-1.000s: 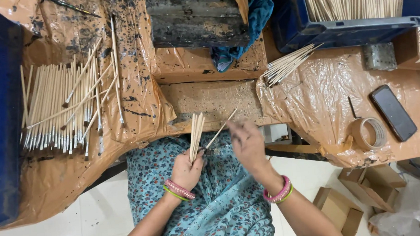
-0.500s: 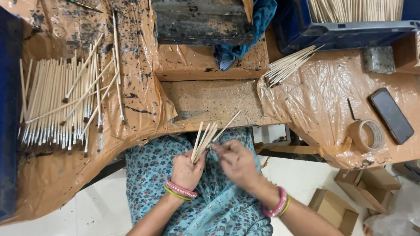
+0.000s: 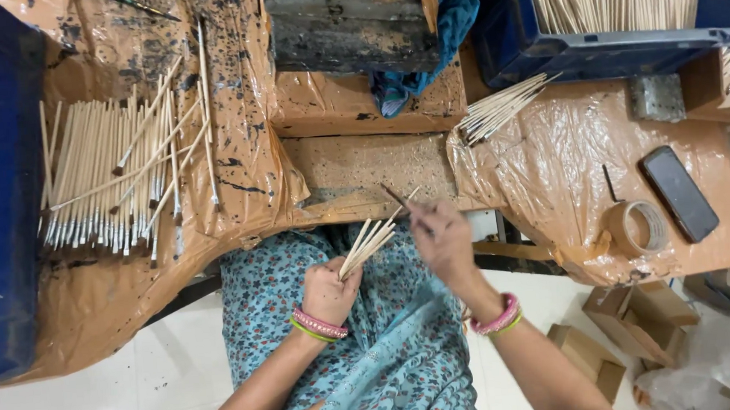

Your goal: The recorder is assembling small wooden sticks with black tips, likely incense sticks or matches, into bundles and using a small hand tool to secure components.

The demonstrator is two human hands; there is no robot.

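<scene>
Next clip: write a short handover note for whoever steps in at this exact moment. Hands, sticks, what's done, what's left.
Left hand: shut on a fanned bundle of sticks over the lap.
Right hand: pinching what looks like one stick near the bundle's tips.
Done, it seems: a row of tipped sticks on the spattered sheet, left.
Left: the held bundle, a loose pile on the right, and more sticks in the blue crate.

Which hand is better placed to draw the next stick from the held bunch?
Probably the right hand: its fingers sit at the fanned tips of the stick bunch, while the left hand is closed around the bunch's base.
</scene>
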